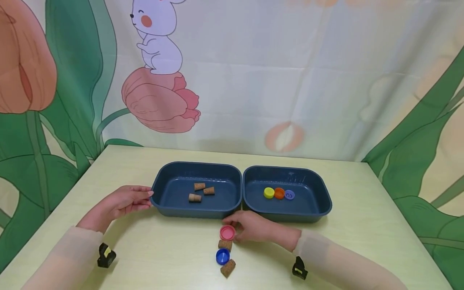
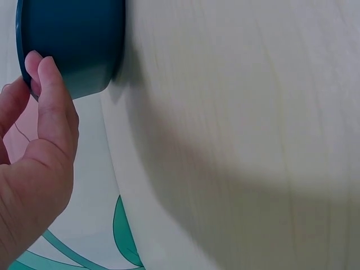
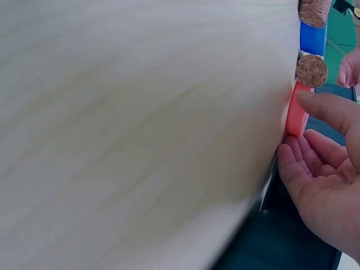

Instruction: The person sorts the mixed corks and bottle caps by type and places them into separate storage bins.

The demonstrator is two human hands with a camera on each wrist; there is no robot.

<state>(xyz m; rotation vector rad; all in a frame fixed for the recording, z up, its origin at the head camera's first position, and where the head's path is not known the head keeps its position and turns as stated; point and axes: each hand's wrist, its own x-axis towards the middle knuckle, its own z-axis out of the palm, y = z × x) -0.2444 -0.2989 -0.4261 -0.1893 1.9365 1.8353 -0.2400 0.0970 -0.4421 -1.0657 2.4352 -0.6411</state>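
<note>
And it's a dressed-up tabletop set here: a pale wood-grain table [image 1: 362, 233], its far edge meeting a printed cloth [image 1: 246, 88] with faint creases running through it! There's a pale cartoon rabbit [image 1: 161, 50] perched on a pink flower [image 1: 156, 102], far left, and big green leaves [image 1: 424, 149] at both sides, nursery-style decor; home, classroom or studio, can't tell.

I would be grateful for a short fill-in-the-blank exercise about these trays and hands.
1. The left tray holds three ____.
2. In the right tray, the ____ cap lies between two other caps.
3. The left hand touches the ____ tray.
4. Of the two caps outside the trays, the ____ one is farther from the right hand.

Missing words: corks; orange; left; blue.
</note>
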